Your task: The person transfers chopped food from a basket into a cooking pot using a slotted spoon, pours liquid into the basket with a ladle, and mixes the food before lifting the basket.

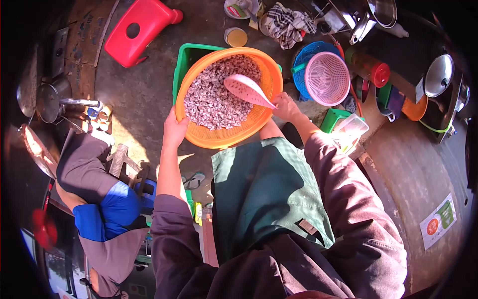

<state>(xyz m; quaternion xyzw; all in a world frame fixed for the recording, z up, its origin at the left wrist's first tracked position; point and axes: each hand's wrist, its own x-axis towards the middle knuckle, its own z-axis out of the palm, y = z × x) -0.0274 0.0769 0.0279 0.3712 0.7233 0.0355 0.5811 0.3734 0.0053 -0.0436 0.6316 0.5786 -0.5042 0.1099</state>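
My left hand (175, 128) grips the left rim of a round orange colander (219, 135), thumb on top. Inside lies a heap of small, curled, purplish-white pieces (219, 94), whose kind I cannot make out. My right hand (287, 107), beside the colander's right rim, is closed on the handle end of a pink perforated scoop (246, 89). The scoop's bowl is tilted over the heap; whether it touches the pieces I cannot tell. Behind and partly under the colander shows a green plastic bin (185, 62).
A red plastic stool (134, 32) lies at the upper left. Right of the colander are a pink basket (327, 78) on a blue one (306, 52), and a clear container (351, 130). Another person (107, 204) sits at the left, near pans (48, 103).
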